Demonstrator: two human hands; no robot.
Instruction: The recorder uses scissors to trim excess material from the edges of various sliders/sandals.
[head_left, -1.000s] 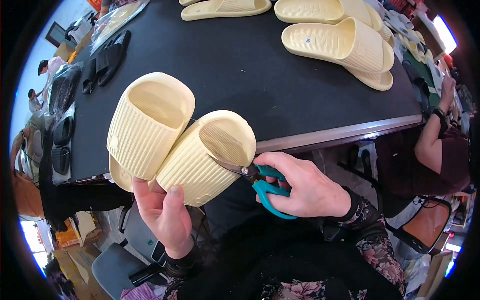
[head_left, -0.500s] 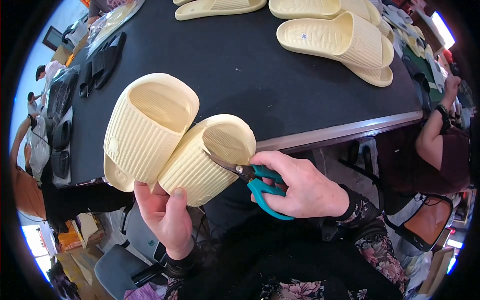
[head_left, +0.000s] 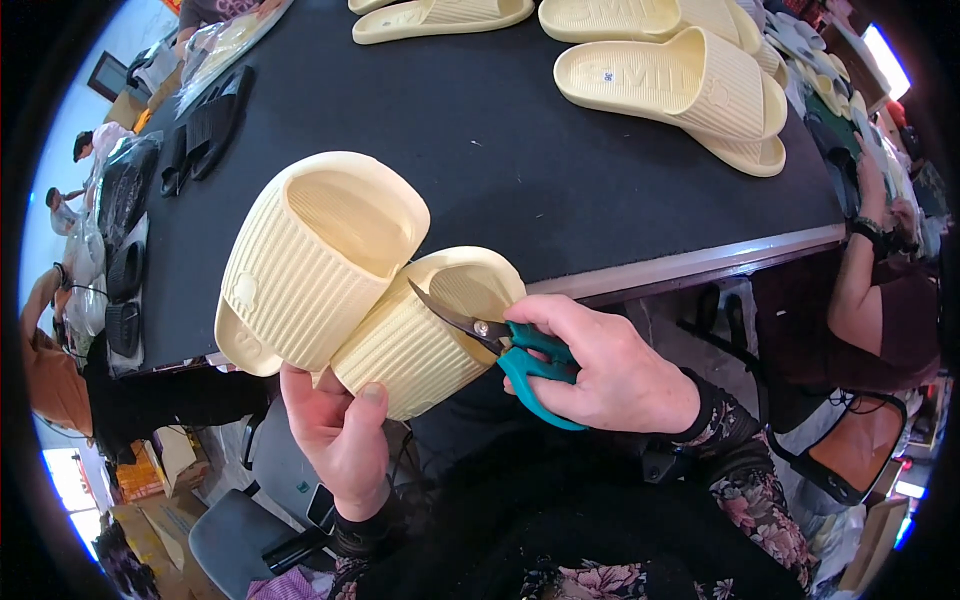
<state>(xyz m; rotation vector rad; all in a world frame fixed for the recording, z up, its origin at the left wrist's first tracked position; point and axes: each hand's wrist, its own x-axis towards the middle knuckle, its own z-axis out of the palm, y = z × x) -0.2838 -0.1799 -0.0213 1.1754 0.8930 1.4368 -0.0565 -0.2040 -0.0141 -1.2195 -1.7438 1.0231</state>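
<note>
My left hand (head_left: 342, 440) grips a pair of cream slide slippers by their lower ends, thumb in front and fingers behind. The left slipper (head_left: 300, 275) overlaps the other slipper (head_left: 415, 350), and both have ribbed straps with their openings facing up. My right hand (head_left: 625, 375) is closed round the teal handles of a pair of scissors (head_left: 540, 390). Their dark, pointed blades lie across the strap edge of the right-hand slipper, near its opening; whether the tips touch it I cannot tell.
More cream slippers (head_left: 640, 80) lie at the far side of the dark table (head_left: 480, 180). Black slippers (head_left: 215, 125) and bagged ones stand along its left. A co-worker's arm (head_left: 858, 270) is at the right, beside a chair (head_left: 850, 450). A grey chair (head_left: 235, 540) stands at lower left.
The slippers have shifted slightly right in my left hand, the left one tilting over the other. The scissors have stayed nearly in place. The co-worker's arm at the right has moved.
</note>
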